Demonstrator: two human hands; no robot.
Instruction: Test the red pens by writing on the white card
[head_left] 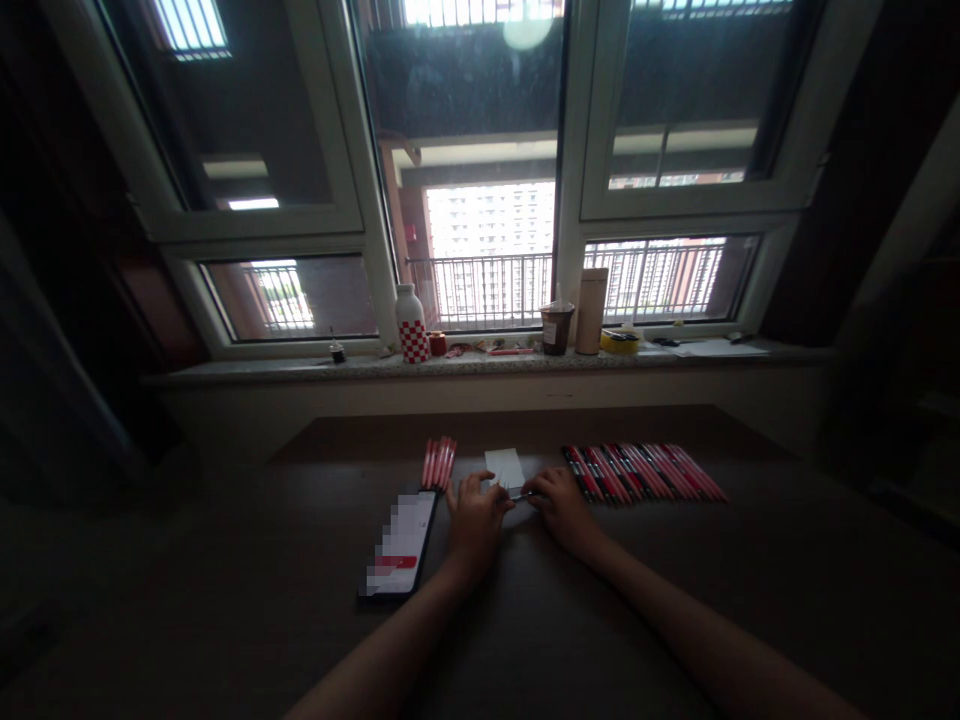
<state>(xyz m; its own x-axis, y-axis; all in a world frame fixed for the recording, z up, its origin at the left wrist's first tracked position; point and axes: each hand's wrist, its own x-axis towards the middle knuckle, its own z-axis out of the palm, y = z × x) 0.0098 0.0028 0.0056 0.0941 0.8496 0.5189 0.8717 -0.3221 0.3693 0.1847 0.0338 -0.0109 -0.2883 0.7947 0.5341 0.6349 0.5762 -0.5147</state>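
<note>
Between my two hands, just in front of a small white card (503, 466), is a slim pen (520, 496) lying roughly sideways. The fingertips of my left hand (478, 515) pinch its left end. My right hand (561, 508) has its fingers closed on the other end. Most of the pen is covered by fingers, so its colour and details are hard to make out. A long row of red, pink and black pens (641, 473) lies side by side to the right of my right hand. Several pink pens (439, 462) form a smaller bunch beyond my left hand.
A phone (397, 550) with a lit screen lies left of my left forearm on the dark table (637, 650). Along the windowsill (480, 364) stand a checkered bottle (412, 325), a drink cup (556, 328), a tall tan cylinder (592, 310) and a yellow roll (620, 343).
</note>
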